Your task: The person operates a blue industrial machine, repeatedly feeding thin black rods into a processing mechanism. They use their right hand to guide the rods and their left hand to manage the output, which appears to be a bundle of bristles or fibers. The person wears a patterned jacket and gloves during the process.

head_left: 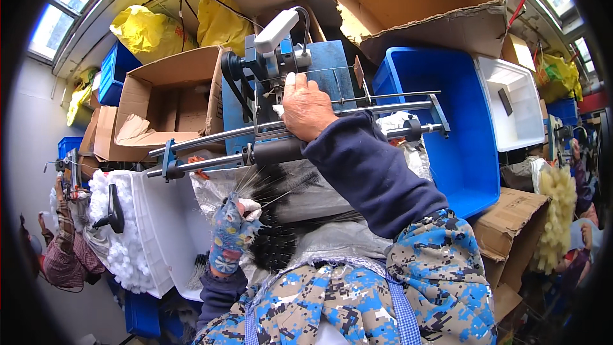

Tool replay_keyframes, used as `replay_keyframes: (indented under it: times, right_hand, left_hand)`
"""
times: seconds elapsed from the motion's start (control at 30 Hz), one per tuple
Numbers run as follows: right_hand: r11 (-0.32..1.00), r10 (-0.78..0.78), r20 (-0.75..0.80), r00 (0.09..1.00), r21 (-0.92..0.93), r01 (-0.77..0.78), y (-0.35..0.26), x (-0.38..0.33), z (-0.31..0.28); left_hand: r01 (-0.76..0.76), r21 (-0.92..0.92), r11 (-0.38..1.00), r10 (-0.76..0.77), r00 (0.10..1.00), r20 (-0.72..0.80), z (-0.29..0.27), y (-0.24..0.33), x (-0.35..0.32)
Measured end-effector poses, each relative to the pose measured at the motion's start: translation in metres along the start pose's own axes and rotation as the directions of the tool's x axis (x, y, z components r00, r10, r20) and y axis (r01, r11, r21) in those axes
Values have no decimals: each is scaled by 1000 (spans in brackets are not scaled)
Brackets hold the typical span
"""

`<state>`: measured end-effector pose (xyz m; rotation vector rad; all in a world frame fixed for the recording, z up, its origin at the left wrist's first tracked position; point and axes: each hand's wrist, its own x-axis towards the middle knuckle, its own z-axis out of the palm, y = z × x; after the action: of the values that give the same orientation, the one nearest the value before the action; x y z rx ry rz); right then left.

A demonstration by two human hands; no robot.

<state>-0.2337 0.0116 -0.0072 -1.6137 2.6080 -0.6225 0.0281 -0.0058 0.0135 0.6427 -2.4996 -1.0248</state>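
1. Up top: right hand (306, 110) bare, fingers curled over blue machine (281, 76) above its steel rails (217, 137).
2. Lower down: left hand (231, 233) in patterned glove, closed around black bristle brush (271, 243), near white bin (153, 230).

The right hand (306, 110) comes out of a dark navy sleeve (373, 172); lower down lies blue, white and black camouflage-patterned cloth (434, 275). The left hand (231, 233) wears a blue glove with a flowered print and grips a bundle of black bristles (274, 243). The machine (281, 83) is blue with a white handle and grey rails. Beside it stand a bright blue crate (460, 128), a white bin (517, 105), brown cardboard boxes (172, 99) and yellow bags (217, 13), possibly plastic.
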Motion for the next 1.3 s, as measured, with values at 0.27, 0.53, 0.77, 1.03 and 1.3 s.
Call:
replay_keyframes:
  times: [0.27,0.53,0.77,1.03,1.3]
  right_hand:
    - [998,-45,167,985,-43,52,44,-11,-26]
    - [949,-76,-138,987,-314,29,90,0,-74]
    - [903,-31,167,985,-417,100,103,9,-57]
    - [923,-368,291,883,228,310,54,-109,-116]
    - [-296,-181,26,983,952,-80,-38,-94,-92]
  left_hand:
    - [-46,-15,999,45,998,-44,-2,-4,0]
    - [47,-36,998,-48,999,-24,6,2,3]
    - [47,-45,998,-49,997,-61,0,17,9]
    - [252,-524,814,-332,941,-64,-4,6,-11]
    - [-44,-158,986,46,999,7,9,38,17]
